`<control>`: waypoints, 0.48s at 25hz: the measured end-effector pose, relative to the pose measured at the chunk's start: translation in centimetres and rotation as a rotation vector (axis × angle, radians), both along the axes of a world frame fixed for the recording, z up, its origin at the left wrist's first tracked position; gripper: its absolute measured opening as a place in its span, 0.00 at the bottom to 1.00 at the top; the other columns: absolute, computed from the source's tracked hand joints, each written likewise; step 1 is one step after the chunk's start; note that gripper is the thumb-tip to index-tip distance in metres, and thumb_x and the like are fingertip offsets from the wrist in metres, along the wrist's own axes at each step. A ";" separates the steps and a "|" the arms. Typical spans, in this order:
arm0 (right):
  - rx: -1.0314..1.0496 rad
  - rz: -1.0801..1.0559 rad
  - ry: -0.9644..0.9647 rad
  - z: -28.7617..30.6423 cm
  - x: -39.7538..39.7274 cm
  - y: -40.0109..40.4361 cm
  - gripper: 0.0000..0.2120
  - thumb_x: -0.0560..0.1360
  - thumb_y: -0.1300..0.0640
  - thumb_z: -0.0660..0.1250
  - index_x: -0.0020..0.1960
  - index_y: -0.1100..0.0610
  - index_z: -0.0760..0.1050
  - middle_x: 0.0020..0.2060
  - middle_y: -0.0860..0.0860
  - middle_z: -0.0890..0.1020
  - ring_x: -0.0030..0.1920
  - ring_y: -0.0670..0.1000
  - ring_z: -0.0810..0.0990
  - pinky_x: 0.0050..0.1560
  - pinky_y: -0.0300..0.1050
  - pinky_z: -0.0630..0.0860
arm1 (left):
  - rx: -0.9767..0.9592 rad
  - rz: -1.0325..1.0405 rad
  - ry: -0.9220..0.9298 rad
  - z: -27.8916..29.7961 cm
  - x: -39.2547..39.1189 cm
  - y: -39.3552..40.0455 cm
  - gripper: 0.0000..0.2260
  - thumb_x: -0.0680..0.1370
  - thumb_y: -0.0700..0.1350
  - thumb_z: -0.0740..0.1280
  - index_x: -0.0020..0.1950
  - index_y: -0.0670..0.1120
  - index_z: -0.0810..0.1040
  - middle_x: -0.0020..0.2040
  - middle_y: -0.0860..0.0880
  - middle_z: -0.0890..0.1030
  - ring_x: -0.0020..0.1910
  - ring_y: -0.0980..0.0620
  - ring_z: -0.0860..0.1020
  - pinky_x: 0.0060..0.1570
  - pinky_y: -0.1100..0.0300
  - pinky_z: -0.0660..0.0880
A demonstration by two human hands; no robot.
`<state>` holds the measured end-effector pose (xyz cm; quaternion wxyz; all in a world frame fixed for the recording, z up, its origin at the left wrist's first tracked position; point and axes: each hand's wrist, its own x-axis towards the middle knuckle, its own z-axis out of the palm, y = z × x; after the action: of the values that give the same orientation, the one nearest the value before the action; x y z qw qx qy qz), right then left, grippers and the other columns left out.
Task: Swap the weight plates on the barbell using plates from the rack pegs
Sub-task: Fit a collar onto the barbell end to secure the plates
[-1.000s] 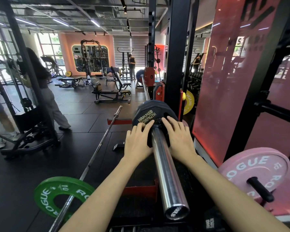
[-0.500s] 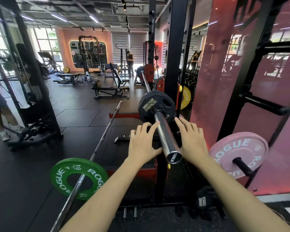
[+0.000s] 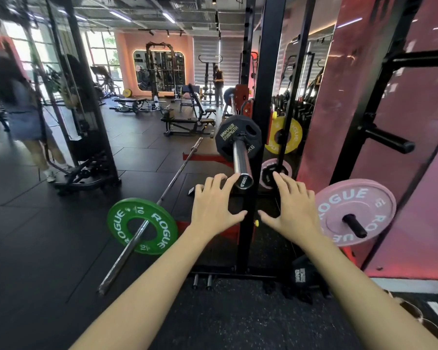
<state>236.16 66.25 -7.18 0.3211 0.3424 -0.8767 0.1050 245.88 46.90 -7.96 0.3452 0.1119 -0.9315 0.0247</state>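
On the racked barbell's chrome sleeve point(image 3: 241, 157), a black plate marked HAMMER STRENGTH point(image 3: 238, 138) is seated well in from the sleeve's open end, hard against the inner collar as far as can be told. Just short of that open end, the left hand point(image 3: 214, 207) and the right hand point(image 3: 292, 205) are held with fingers spread and nearly straight; nothing is gripped by either, and only the left fingertips appear close to the sleeve's end, contact not being clear. To the right of the sleeve, a pink ROGUE plate point(image 3: 349, 205) is carried on a rack peg point(image 3: 355, 225), and beyond the black upright point(image 3: 263, 97) a yellow plate point(image 3: 293, 133) and a smaller dark plate point(image 3: 273, 173) are stored lower down. A bare peg point(image 3: 387, 142) is seen above the pink plate. From this it is judged that one plate has been loaded on this side, though which stage of the swap is reached cannot be told. To the left of the sleeve, a second barbell point(image 3: 147, 223) with a green ROGUE plate point(image 3: 142, 226) is laid on the floor. The floor point(image 3: 48, 248) is covered in dark rubber tiles, speckled nearer the camera. Further out, benches, racks, a lit mirror alcove, large windows and other people are seen in a pink-walled gym.
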 end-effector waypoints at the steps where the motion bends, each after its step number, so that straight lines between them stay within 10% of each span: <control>1: -0.008 0.014 -0.003 -0.1 0.9 0.6 0.46 0.64 0.33 0.66 0.75 0.55 0.59 0.68 0.53 0.71 0.61 0.57 0.71 0.52 0.55 0.71 | -0.006 0.010 -0.005 -0.1 1.1 0.8 0.41 0.67 0.70 0.64 0.76 0.55 0.61 0.63 0.50 0.71 0.59 0.48 0.70 0.54 0.50 0.69; 12: -0.023 0.139 -0.060 0.7 9.9 -2.9 0.40 0.70 0.34 0.64 0.75 0.55 0.62 0.70 0.53 0.70 0.65 0.56 0.69 0.57 0.54 0.70 | -0.038 0.176 0.020 1.3 11.4 -0.8 0.37 0.69 0.70 0.62 0.74 0.54 0.66 0.64 0.49 0.72 0.59 0.47 0.71 0.53 0.49 0.69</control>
<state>246.09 63.39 -6.47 0.2906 0.3952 -0.8589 0.1470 257.28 46.15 -6.64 0.3529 0.1871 -0.9140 0.0715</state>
